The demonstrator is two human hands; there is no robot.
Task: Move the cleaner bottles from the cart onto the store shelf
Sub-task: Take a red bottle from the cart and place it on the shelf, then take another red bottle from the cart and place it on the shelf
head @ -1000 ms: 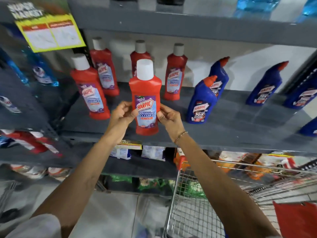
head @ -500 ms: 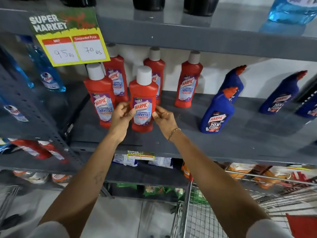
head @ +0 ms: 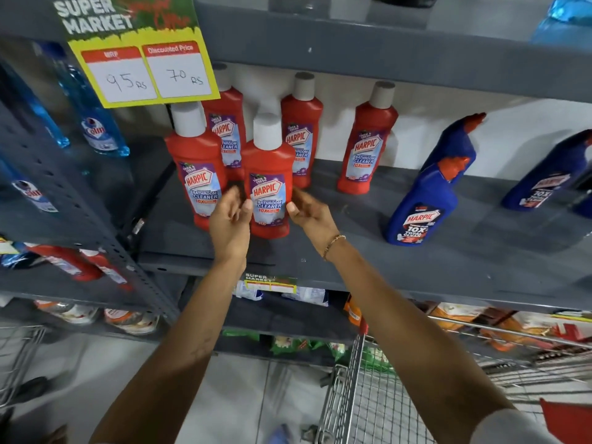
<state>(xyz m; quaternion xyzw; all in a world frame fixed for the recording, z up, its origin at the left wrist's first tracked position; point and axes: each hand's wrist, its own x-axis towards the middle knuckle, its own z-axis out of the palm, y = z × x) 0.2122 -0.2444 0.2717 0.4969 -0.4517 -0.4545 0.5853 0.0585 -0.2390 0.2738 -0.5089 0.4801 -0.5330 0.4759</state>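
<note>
Left hand (head: 231, 219) and right hand (head: 310, 212), fingers loosely spread, touch either side of a red Harpic bathroom cleaner bottle (head: 269, 177) standing upright on the grey store shelf (head: 352, 251) (white cap), beside four matching bottles. A wire cart (head: 368, 395) sits below.

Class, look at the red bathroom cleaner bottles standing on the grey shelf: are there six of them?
No, only five red white-capped cleaner bottles stand on the grey metal shelf; the others there are blue.

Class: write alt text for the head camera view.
Two hands, left hand and right hand, steady an upright red Harpic bottle on a grey shelf, beside four more red bottles and blue ones; a wire cart stands below.
</note>
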